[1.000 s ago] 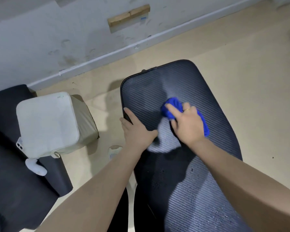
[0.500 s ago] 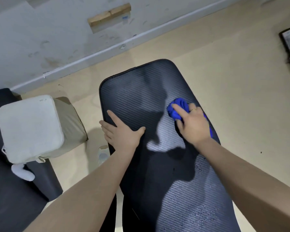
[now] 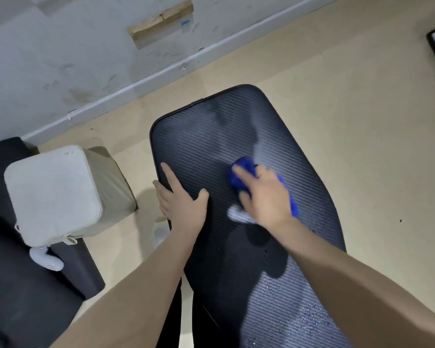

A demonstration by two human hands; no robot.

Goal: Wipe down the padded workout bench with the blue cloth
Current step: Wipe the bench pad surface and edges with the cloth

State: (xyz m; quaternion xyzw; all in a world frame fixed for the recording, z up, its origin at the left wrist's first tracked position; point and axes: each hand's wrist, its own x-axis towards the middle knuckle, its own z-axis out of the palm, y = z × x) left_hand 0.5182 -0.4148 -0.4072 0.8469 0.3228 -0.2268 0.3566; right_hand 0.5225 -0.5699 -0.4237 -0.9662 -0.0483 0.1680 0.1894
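The black ribbed padded bench [image 3: 211, 126] runs from the middle of the view down to the bottom right, with water droplets on its near part. My right hand [image 3: 264, 197] presses a crumpled blue cloth [image 3: 241, 177] flat onto the pad's middle; blue shows past my fingers and along the hand's right side. My left hand [image 3: 181, 202] lies flat with spread fingers on the pad's left edge, holding nothing.
A white and beige cushioned box [image 3: 58, 192] sits left of the bench on a black mat [image 3: 15, 285]. A white controller [image 3: 45, 258] lies by it. The grey wall with a white skirting strip [image 3: 141, 84] is beyond; beige floor lies to the right.
My right hand with the cloth has slid from the pad's right side toward its middle. The left hand stays on the left edge. The view has shifted slightly.
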